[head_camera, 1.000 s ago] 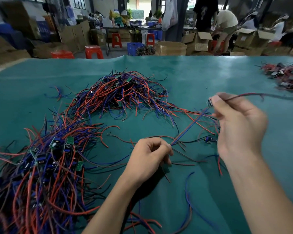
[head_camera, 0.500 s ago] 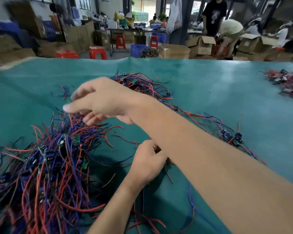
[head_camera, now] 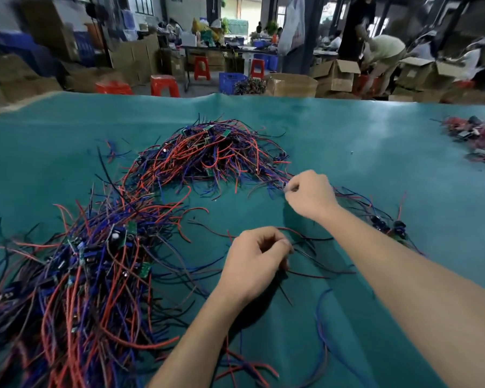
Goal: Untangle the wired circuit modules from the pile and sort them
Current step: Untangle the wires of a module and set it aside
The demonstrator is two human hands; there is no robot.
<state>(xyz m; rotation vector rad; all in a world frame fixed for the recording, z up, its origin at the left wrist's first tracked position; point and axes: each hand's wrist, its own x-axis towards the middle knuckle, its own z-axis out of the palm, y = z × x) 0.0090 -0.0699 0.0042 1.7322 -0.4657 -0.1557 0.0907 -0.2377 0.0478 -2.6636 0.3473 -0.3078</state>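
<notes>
1. Right hand (head_camera: 310, 196) reaches to the near edge of the far wire pile (head_camera: 210, 152), fingers curled, pinching what looks like a small module or wire end; blurry, hard to confirm
2. Left hand (head_camera: 256, 261) fisted around thin dark wires (head_camera: 314, 247) on the green mat (head_camera: 347, 141), probably anchoring them so the right can pull a strand free
3. Big tangled pile (head_camera: 76, 261) of red/blue wires and modules sits left, unsorted
4. Few loose modules (head_camera: 387, 226) lie right of the right forearm; sorted heap (head_camera: 479, 141) at far right edge
</notes>
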